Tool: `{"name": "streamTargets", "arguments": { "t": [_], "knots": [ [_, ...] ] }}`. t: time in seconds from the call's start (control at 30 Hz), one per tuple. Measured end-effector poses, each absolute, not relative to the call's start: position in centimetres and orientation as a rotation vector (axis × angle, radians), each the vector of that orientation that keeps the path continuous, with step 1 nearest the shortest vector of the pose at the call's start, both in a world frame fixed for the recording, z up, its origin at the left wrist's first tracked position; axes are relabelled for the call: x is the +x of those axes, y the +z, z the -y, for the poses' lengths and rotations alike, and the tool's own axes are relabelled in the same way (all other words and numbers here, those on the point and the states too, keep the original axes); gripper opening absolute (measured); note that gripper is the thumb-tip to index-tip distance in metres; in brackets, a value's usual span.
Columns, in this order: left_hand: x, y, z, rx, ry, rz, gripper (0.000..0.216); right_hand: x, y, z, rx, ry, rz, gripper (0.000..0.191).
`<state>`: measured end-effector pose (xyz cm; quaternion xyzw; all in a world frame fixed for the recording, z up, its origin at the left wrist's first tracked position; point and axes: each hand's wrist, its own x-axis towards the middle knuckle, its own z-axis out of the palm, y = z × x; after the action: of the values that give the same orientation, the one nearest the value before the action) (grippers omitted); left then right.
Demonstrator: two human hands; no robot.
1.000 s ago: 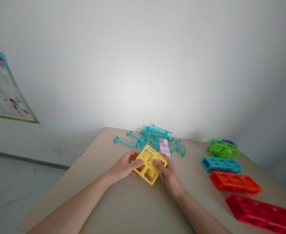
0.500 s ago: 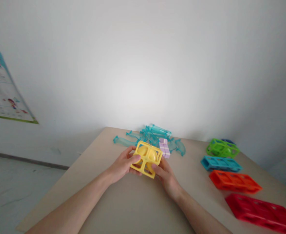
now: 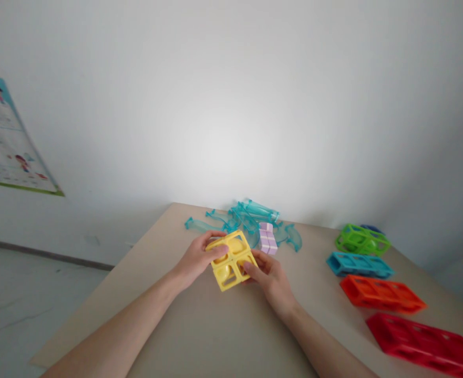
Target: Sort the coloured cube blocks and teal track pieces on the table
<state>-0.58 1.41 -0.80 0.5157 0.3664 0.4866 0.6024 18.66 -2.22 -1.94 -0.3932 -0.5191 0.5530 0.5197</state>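
A yellow plastic block with four-window faces [image 3: 232, 258] is held between my two hands above the table, its near face tilted toward me. My left hand [image 3: 199, 259] grips its upper left side, thumb across the front and fingers behind. On the lower right, my right hand [image 3: 269, 275] has its thumb pressed on a window and its fingers behind. Rounded yellow shapes show inside the windows. Just behind the block lie a lilac-and-white block piece [image 3: 268, 239] and a heap of clear teal track pieces [image 3: 250, 215].
Along the table's [image 3: 211, 336] right side stand a green frame block [image 3: 361, 240], a blue one [image 3: 359, 264], an orange one [image 3: 383, 294] and a red one [image 3: 424, 344]. Something dark blue [image 3: 372, 229] sits behind the green one. A wall [image 3: 231, 105] with a poster [image 3: 14, 139] rises behind.
The yellow block has been turned in my hands, its lower corner swinging from the right to the left. Both hands keep hold of it and stay nearly in place.
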Motion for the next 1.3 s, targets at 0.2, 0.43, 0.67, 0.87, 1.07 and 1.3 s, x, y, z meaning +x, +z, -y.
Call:
{"name": "streamTargets", "arguments": {
  "t": [0.2,0.43,0.67,0.87,1.07,1.3],
  "knots": [
    [-0.8,-0.1,-1.3,1.307,1.135,-0.898,0.046,18.2,-2.1,2.4,-0.984,1.377,1.196,0.04],
    [-1.2,-0.2,-1.7,1.224,1.127,-0.893,0.039,18.2,-2.7,2.3,-0.954,1.476,1.138,0.038],
    [-1.0,-0.6,-1.7,1.075,1.185,-0.745,0.038,18.0,-2.7,2.5,-0.837,1.444,1.215,0.043],
    [-0.8,-0.8,-1.6,1.195,1.16,-0.787,0.035,17.5,-2.5,2.6,-0.797,1.392,1.236,0.043],
    [-0.5,-0.4,-1.2,1.121,1.178,-0.751,0.031,17.8,-2.9,2.4,-0.84,1.16,1.372,0.043],
    [-1.1,-0.3,-1.8,0.913,1.243,-0.767,0.031,19.9,-3.0,1.7,-1.074,0.305,1.758,0.023]
  ]
}}
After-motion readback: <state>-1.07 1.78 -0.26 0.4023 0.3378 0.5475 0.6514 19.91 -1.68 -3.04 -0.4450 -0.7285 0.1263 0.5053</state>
